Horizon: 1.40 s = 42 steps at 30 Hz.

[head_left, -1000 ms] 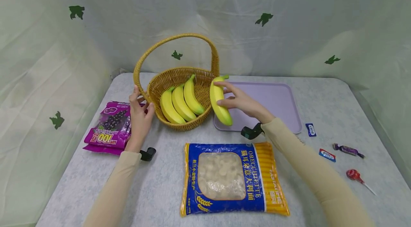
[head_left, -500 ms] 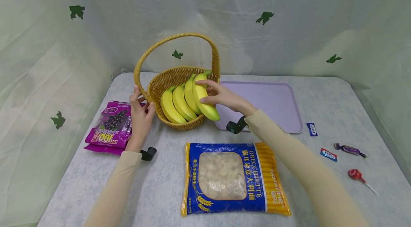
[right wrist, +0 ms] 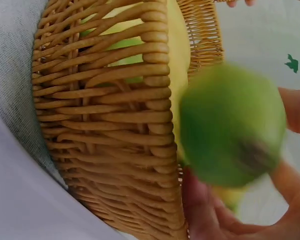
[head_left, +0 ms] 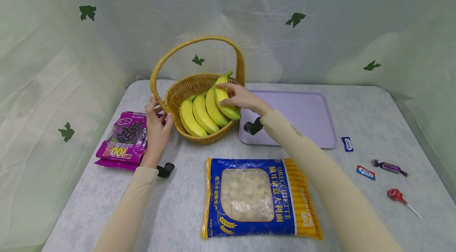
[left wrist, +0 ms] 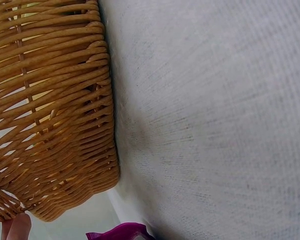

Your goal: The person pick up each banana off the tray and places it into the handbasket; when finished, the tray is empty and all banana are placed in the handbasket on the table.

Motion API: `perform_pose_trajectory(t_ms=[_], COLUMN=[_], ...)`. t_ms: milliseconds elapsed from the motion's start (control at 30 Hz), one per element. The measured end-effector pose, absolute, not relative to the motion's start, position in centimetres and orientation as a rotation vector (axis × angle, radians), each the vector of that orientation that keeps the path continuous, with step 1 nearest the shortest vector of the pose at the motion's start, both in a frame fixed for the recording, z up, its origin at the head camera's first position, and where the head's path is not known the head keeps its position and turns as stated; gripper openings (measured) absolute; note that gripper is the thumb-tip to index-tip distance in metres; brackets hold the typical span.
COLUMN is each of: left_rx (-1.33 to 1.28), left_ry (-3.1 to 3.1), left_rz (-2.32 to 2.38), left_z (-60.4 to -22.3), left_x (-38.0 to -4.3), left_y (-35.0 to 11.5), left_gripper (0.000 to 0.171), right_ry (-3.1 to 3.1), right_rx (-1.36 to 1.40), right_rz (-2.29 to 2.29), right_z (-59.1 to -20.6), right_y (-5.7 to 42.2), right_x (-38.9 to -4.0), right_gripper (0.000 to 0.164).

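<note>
My right hand (head_left: 244,98) grips a yellow banana (head_left: 221,94) at the right side of the wicker basket (head_left: 210,140). In the right wrist view the banana's green tip (right wrist: 230,125) points at the camera, right at the basket rim, with fingers around it. Three other bananas (head_left: 202,116) lie side by side in the basket, leaning the same way. My left hand (head_left: 158,129) holds the basket at its left end, where the tall handle (head_left: 199,40) meets the rim. Only its fingertips (left wrist: 20,227) show against the weave in the left wrist view.
A purple candy bag (head_left: 122,141) lies left of the basket. A lilac tray (head_left: 303,119) sits to the right, under the right forearm. In front lies a blue and yellow orecchiette bag (head_left: 249,196). Small wrapped candies (head_left: 365,172) and a red lollipop (head_left: 395,194) are at the right.
My right hand has carried the banana leftward from over the tray to the basket's right side, beside the other bananas. My left hand has stayed at the basket's left end.
</note>
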<state>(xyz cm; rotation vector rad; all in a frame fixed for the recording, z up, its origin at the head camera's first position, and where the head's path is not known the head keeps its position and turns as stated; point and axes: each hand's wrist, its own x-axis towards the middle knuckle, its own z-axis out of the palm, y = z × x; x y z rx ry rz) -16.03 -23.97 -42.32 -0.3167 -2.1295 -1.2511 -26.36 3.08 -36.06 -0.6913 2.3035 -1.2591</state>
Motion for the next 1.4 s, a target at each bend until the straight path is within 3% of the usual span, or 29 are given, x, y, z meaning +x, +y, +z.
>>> perform_pose_trajectory(t_ms=[467, 733, 1000, 1400], left_rx=[-0.308, -0.299, -0.259, -0.149], left_ry=[-2.146, -2.158, -2.208, -2.074], left_rz=[-1.250, -1.265, -1.263, -1.158], left_z=[-42.3, -42.3, -41.6, -38.8], left_x=[-16.0, -16.0, -15.3, -12.8], left_y=[-24.0, -24.0, -23.5, -21.4], left_gripper=[0.072, 0.071, 0.070, 0.061], right_ry=[2.500, 2.492, 2.373, 2.520], right_rx=[-0.788, -0.771, -0.721, -0.623], right_rz=[-0.952, -1.048, -1.429, -1.458], right_z=[-36.6, -36.9, -36.5, -35.9], right_y=[1.7, 2.2, 6.2, 15.1], right_x=[-26.4, -26.0, -24.9, -23.0], right_gripper=[0.056, 0.053, 0.045, 0.043])
